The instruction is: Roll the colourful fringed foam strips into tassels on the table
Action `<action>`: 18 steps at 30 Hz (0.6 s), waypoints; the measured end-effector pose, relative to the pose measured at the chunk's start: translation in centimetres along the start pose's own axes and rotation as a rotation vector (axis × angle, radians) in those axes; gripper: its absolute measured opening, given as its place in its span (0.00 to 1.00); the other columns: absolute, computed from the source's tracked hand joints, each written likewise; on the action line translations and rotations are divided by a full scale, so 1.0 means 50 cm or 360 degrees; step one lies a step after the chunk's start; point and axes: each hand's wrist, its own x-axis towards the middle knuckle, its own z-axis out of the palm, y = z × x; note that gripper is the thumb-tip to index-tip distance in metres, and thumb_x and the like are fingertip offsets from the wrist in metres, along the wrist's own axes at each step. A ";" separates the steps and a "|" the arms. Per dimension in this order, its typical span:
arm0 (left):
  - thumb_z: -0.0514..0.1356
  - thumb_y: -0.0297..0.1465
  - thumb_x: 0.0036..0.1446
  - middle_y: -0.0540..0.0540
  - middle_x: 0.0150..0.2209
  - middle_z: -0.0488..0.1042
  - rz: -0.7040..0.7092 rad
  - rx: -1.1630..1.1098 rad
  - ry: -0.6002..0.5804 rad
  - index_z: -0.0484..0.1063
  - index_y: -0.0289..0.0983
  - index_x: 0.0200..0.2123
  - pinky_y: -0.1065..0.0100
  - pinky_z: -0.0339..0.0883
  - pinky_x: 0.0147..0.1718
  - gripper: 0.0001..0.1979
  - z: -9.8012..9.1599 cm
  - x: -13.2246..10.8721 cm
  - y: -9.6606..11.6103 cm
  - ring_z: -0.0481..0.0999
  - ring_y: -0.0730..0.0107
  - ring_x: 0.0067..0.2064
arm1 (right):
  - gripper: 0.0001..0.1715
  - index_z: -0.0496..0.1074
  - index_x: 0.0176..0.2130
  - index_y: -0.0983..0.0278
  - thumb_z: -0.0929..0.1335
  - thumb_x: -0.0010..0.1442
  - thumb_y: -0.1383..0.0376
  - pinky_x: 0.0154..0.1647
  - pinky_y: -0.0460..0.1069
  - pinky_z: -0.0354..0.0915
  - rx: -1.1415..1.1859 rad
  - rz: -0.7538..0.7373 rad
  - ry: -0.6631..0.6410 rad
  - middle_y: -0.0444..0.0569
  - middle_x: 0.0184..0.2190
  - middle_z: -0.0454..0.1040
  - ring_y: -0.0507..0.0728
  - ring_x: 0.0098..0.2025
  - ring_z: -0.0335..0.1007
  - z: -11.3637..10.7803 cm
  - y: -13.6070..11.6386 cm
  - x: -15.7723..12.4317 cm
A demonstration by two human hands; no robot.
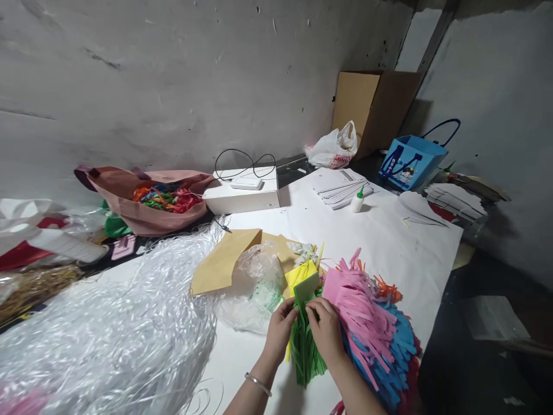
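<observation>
A green fringed strip (306, 351), like paper or thin cloth, hangs from my hands with its fringe pointing toward me. My left hand (281, 327) pinches its left edge just below the uncut top band. On the right edge, the fingers of my right hand (326, 329) are closed around some of the fringe. Yellow fringed material (299, 276) lies right behind the green band. Beside my right hand is a pile of fringed pieces, with a pink piece (363, 314) on top and a blue one (400, 346) underneath.
A heap of clear plastic strands (129, 323) covers the left of the table. Brown paper (224, 262) and a clear plastic bag (250, 288) lie ahead. Farther back are a glue bottle (357, 202), a white box (246, 199), a pink bag (173, 216) and a blue bag (410, 161).
</observation>
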 end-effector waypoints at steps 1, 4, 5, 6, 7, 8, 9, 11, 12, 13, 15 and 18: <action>0.67 0.38 0.44 0.45 0.38 0.81 -0.0003 -0.0006 -0.0004 0.78 0.37 0.40 0.64 0.66 0.38 0.18 0.001 0.000 -0.001 0.75 0.62 0.39 | 0.08 0.75 0.39 0.61 0.65 0.64 0.66 0.46 0.53 0.66 -0.0057 0.0009 -0.0013 0.51 0.39 0.75 0.59 0.43 0.72 -0.001 -0.004 0.000; 0.68 0.39 0.44 0.45 0.38 0.80 -0.0004 -0.0008 -0.0012 0.78 0.37 0.40 0.64 0.66 0.39 0.19 0.003 0.000 -0.004 0.75 0.61 0.39 | 0.07 0.76 0.40 0.60 0.68 0.60 0.66 0.43 0.53 0.62 -0.0246 0.0021 -0.0085 0.50 0.38 0.73 0.60 0.42 0.70 -0.003 -0.015 0.000; 0.68 0.39 0.44 0.45 0.38 0.80 -0.0004 -0.0002 -0.0015 0.78 0.36 0.40 0.64 0.66 0.39 0.19 0.002 0.001 -0.004 0.75 0.62 0.39 | 0.08 0.76 0.40 0.59 0.68 0.61 0.67 0.43 0.53 0.61 -0.0283 0.0019 -0.0107 0.49 0.38 0.72 0.59 0.41 0.69 -0.003 -0.017 0.000; 0.68 0.39 0.44 0.45 0.37 0.80 -0.0005 0.0005 -0.0017 0.78 0.36 0.40 0.64 0.66 0.38 0.20 0.002 0.001 -0.004 0.75 0.62 0.38 | 0.09 0.77 0.39 0.59 0.67 0.61 0.69 0.42 0.52 0.60 -0.0299 0.0019 -0.0116 0.48 0.37 0.72 0.58 0.40 0.69 -0.004 -0.019 0.000; 0.68 0.39 0.43 0.45 0.37 0.80 -0.0005 0.0013 -0.0018 0.78 0.36 0.40 0.65 0.66 0.38 0.20 0.001 0.002 -0.003 0.74 0.63 0.37 | 0.11 0.77 0.38 0.59 0.65 0.62 0.70 0.42 0.52 0.60 -0.0295 0.0023 -0.0116 0.48 0.37 0.72 0.57 0.40 0.69 -0.004 -0.019 0.001; 0.68 0.40 0.43 0.45 0.36 0.80 -0.0003 0.0019 -0.0018 0.78 0.35 0.40 0.65 0.65 0.37 0.20 0.001 0.003 -0.003 0.74 0.63 0.36 | 0.13 0.77 0.38 0.59 0.64 0.62 0.71 0.42 0.51 0.59 -0.0277 0.0031 -0.0110 0.48 0.36 0.72 0.57 0.40 0.69 -0.005 -0.018 0.002; 0.69 0.40 0.43 0.45 0.36 0.80 -0.0001 0.0024 -0.0017 0.78 0.35 0.40 0.65 0.65 0.37 0.21 0.000 0.004 -0.003 0.73 0.64 0.36 | 0.13 0.77 0.37 0.60 0.64 0.63 0.71 0.42 0.51 0.59 -0.0250 0.0045 -0.0103 0.48 0.36 0.72 0.56 0.39 0.69 -0.005 -0.017 0.003; 0.69 0.40 0.43 0.46 0.36 0.79 0.0005 0.0032 -0.0005 0.78 0.35 0.41 0.65 0.65 0.36 0.21 0.000 0.004 -0.004 0.73 0.65 0.35 | 0.12 0.77 0.34 0.61 0.64 0.62 0.70 0.41 0.51 0.60 -0.0184 0.0080 -0.0103 0.48 0.35 0.73 0.56 0.39 0.70 -0.006 -0.013 0.005; 0.69 0.40 0.43 0.46 0.36 0.79 0.0008 0.0036 0.0000 0.78 0.35 0.41 0.65 0.65 0.36 0.22 0.000 0.004 -0.004 0.73 0.65 0.35 | 0.11 0.76 0.32 0.61 0.65 0.62 0.70 0.41 0.51 0.61 -0.0151 0.0102 -0.0107 0.48 0.34 0.73 0.57 0.38 0.70 -0.007 -0.011 0.007; 0.69 0.40 0.43 0.45 0.36 0.79 0.0010 0.0041 0.0003 0.77 0.35 0.40 0.65 0.65 0.36 0.22 0.001 0.004 -0.004 0.73 0.65 0.35 | 0.11 0.76 0.31 0.61 0.66 0.62 0.69 0.40 0.50 0.61 -0.0122 0.0124 -0.0111 0.47 0.33 0.73 0.57 0.37 0.70 -0.008 -0.009 0.009; 0.68 0.41 0.43 0.45 0.36 0.79 0.0013 0.0050 0.0004 0.78 0.35 0.40 0.64 0.65 0.37 0.22 0.002 0.002 -0.004 0.73 0.64 0.35 | 0.10 0.76 0.29 0.60 0.67 0.61 0.68 0.39 0.50 0.62 -0.0085 0.0155 -0.0118 0.47 0.32 0.73 0.57 0.36 0.71 -0.012 -0.007 0.013; 0.68 0.42 0.44 0.44 0.38 0.80 0.0018 0.0062 -0.0005 0.78 0.36 0.41 0.63 0.66 0.39 0.22 0.003 0.001 -0.001 0.74 0.61 0.38 | 0.09 0.78 0.30 0.59 0.69 0.60 0.68 0.39 0.50 0.63 -0.0064 0.0146 -0.0173 0.46 0.31 0.73 0.56 0.35 0.71 -0.020 -0.008 0.018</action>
